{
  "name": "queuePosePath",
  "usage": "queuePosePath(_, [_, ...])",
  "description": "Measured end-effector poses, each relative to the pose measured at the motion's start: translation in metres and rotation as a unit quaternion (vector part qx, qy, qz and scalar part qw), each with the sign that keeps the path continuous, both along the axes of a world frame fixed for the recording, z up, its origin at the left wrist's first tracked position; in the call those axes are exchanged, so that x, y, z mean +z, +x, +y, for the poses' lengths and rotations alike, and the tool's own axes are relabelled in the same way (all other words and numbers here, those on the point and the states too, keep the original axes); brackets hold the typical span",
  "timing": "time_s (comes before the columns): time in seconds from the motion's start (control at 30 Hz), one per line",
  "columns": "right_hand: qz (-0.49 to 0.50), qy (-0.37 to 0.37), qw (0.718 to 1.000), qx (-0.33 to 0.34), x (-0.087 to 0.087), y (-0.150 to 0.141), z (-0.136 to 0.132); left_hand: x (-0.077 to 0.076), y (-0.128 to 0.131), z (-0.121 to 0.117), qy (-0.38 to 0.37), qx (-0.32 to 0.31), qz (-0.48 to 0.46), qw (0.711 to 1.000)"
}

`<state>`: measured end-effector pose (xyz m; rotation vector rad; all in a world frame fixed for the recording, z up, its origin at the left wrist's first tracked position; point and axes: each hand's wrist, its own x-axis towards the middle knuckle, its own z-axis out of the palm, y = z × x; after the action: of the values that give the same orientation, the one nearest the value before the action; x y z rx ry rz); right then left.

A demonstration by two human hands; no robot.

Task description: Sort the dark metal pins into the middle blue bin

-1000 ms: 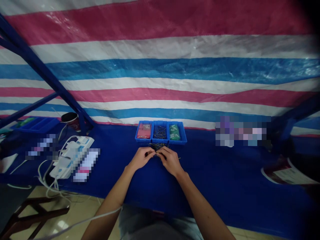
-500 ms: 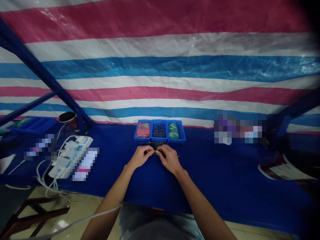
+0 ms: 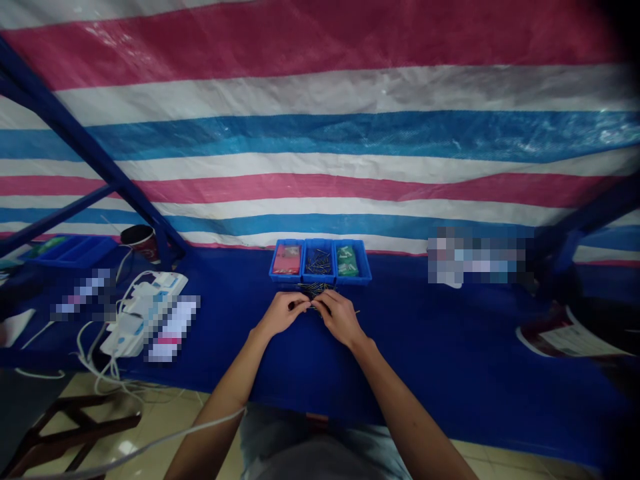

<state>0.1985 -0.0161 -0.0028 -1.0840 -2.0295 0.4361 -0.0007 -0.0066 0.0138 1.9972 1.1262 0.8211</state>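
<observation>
Both of my hands meet over the blue table, fingertips close together. My left hand [image 3: 281, 315] is closed in a pinch of thumb and fingers. Opposite it, my right hand [image 3: 342, 317] pinches too, its tips touching or nearly touching the left ones. Whatever sits between them is too small to make out. Just beyond the fingers lies a loose pile of thin, dark screw-like pieces [image 3: 314, 288], partly covered by the hands. Behind the pile, a blue bin [image 3: 319, 278] holds more such pieces, between a bin [image 3: 285, 277] with a red packet and another [image 3: 364, 272] with a green packet.
On the left are a white power strip [image 3: 145, 317] with tangled white cables, a dark cup [image 3: 141, 241] and a blue divided tray [image 3: 83, 251]. A blurred-out heap lies at right rear. Farther right is a dark red and white object [image 3: 560, 337]. Striped sheeting [image 3: 350, 187] hangs behind the table.
My hands stay almost in place, still pinched together beside the pile, with only slight finger movement. The view has shifted very slightly.
</observation>
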Motion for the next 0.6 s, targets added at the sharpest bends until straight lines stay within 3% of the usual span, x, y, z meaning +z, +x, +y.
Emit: queuePosePath(0.6, [-0.008,0.022,0.999,0.023,-0.0073,0.0016,0.0025,-0.0001,0.0003,0.0002,0.02,0.005,0.011,1.0])
